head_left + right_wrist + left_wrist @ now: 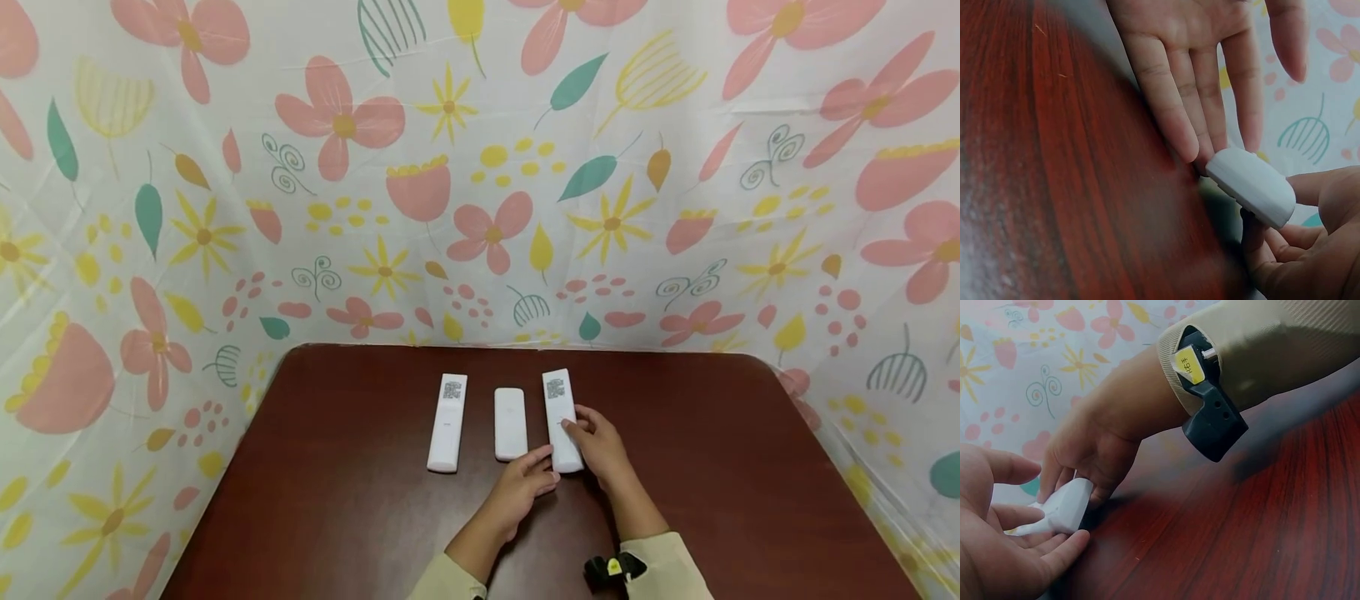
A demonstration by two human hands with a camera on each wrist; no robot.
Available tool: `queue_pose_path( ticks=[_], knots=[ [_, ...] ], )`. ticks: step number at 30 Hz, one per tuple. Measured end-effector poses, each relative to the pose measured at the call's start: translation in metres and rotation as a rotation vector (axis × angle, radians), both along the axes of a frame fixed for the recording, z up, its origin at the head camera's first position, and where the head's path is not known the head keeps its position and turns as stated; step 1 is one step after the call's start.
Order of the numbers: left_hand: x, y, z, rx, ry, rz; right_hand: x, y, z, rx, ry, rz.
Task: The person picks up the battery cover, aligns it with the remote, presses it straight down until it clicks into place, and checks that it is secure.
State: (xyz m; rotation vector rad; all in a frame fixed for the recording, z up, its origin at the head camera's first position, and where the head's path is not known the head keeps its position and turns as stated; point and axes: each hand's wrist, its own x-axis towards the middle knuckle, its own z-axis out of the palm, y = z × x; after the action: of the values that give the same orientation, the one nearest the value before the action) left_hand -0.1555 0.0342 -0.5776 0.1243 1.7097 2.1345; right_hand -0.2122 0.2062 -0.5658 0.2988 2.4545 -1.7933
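My right hand [602, 450] grips a long white remote control [557, 404] at its right side, with the thumb on top. In the right wrist view, fingers of the right hand [1319, 231] reach beneath the edge of this remote control [1250, 184]. The left hand [516, 492] is at the remote's lower left, its fingertips touching or very near that edge. Its fingers look mostly straight and spread in the left wrist view, where the left hand [1004, 531] lies beside the remote's near end [1072, 503]. A printed code label shows on the remote's upward face.
Left of the hands lie a shorter white rounded remote-like piece [511, 423] and another long white remote control [447, 423] with a code label. All rest on a dark red-brown table [337, 500]. A flower-patterned curtain [480, 167] stands behind the table and along both sides.
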Motion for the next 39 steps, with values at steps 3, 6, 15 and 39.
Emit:
queue_pose_path(
  ticks=[3,6,15,39],
  knots=[
    [-0.003,0.001,0.001,-0.020,0.003,-0.009,-0.004,0.001,0.002,0.010,0.002,-0.004],
    [-0.006,0.002,0.002,-0.044,0.002,-0.014,-0.007,0.003,0.004,0.021,0.009,-0.002],
    [-0.011,0.003,0.006,-0.086,0.019,-0.020,-0.015,0.003,0.008,0.041,0.014,0.006],
    [-0.003,0.005,0.000,-0.113,-0.007,-0.008,-0.007,-0.001,-0.001,0.087,-0.039,-0.010]
  ],
)
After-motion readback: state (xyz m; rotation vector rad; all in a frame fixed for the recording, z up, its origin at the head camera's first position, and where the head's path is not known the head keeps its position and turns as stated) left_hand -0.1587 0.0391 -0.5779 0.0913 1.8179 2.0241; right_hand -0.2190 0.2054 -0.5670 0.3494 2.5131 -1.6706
